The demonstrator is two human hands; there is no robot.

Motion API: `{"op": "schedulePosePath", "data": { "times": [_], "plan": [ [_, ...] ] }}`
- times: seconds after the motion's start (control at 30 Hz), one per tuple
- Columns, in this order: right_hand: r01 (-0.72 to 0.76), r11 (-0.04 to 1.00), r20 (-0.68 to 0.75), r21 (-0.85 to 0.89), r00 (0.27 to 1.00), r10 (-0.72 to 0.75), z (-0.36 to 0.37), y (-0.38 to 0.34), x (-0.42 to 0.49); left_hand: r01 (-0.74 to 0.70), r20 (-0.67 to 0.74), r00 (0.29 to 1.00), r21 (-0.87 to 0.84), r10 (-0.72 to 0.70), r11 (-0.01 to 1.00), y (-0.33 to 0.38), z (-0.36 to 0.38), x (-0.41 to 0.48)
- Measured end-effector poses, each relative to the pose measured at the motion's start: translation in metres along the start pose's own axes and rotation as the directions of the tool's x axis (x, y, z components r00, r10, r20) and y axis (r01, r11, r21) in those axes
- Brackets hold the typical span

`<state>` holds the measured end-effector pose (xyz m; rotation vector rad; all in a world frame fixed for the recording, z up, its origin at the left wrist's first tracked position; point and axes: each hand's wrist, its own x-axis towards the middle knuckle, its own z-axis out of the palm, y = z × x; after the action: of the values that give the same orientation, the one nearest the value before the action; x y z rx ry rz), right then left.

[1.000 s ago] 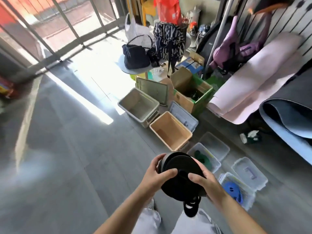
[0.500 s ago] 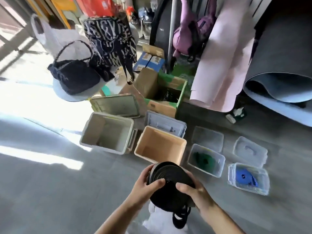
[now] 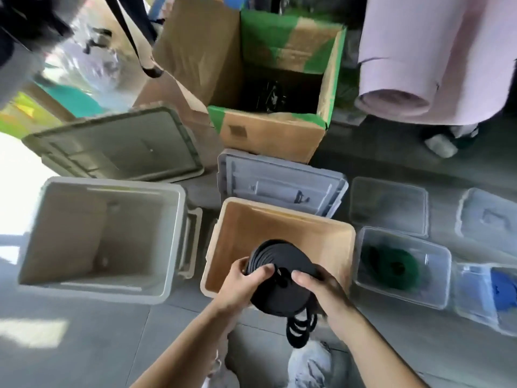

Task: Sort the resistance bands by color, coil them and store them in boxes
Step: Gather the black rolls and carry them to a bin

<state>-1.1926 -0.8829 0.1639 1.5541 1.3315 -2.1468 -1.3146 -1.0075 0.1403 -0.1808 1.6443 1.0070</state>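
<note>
Both hands hold a coil of black resistance bands (image 3: 279,278) over the near edge of the open tan box (image 3: 282,228). My left hand (image 3: 242,281) grips the coil's left side, fingers curled over its top. My right hand (image 3: 319,289) grips its right side. Loose black loops hang below the coil. A clear box (image 3: 436,278) to the right holds a green coiled band (image 3: 391,267). Farther right, another clear box (image 3: 470,301) holds a blue band (image 3: 503,289).
A large empty grey bin (image 3: 173,242) stands left of the tan box, its lid (image 3: 117,147) behind it. A grey lid (image 3: 279,183) and two clear lids (image 3: 389,205) lie behind the boxes. An open cardboard box (image 3: 274,135) and a rolled pink mat (image 3: 414,60) stand farther back.
The view has dropped and closed in on the boxes. The black coil, still held by both hands, now hangs over the tan box instead of short of it.
</note>
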Motion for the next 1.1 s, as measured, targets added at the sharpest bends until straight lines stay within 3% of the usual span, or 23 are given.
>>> {"op": "schedulePosePath", "data": {
  "times": [0.27, 0.37, 0.43, 0.53, 0.63, 0.77, 1.0, 1.1],
  "plan": [
    [-0.097, 0.995, 0.0, -0.038, 0.995, 0.097, -0.004, 0.08, 0.164, 0.175, -0.055, 0.983, -0.04, -0.177, 0.984, -0.061, -0.001, 0.147],
    [-0.083, 0.994, -0.016, -0.072, 0.997, 0.082, -0.009, 0.102, 0.197, 0.222, 0.078, 0.973, -0.067, -0.217, 0.973, -0.078, -0.001, 0.174],
    [-0.089, 0.991, -0.015, -0.105, 0.996, 0.088, -0.011, 0.11, 0.211, 0.226, 0.138, 0.965, -0.011, -0.223, 0.974, -0.08, 0.0, 0.191],
    [-0.098, 0.966, -0.04, -0.239, 0.995, 0.091, -0.016, 0.115, 0.221, 0.224, 0.038, 0.972, 0.162, -0.233, 0.961, -0.074, -0.003, 0.203],
    [-0.054, 0.901, -0.087, -0.431, 0.996, 0.018, -0.019, 0.115, 0.225, 0.156, -0.042, 0.988, 0.313, -0.15, 0.937, -0.07, -0.014, 0.205],
    [-0.099, 0.787, -0.177, -0.609, 0.984, -0.014, -0.019, 0.107, 0.214, 0.028, -0.076, 0.997, 0.426, 0.005, 0.904, -0.064, -0.021, 0.193],
    [-0.21, 0.593, -0.248, -0.777, 0.969, 0.018, -0.005, 0.085, 0.14, 0.069, -0.139, 0.99, 0.526, 0.006, 0.848, -0.034, -0.03, 0.116],
    [-0.202, 0.613, -0.256, -0.764, 0.967, -0.001, 0.008, 0.065, 0.074, 0.071, -0.127, 0.992, 0.608, 0.008, 0.791, -0.009, -0.036, 0.059]
  ]
}}
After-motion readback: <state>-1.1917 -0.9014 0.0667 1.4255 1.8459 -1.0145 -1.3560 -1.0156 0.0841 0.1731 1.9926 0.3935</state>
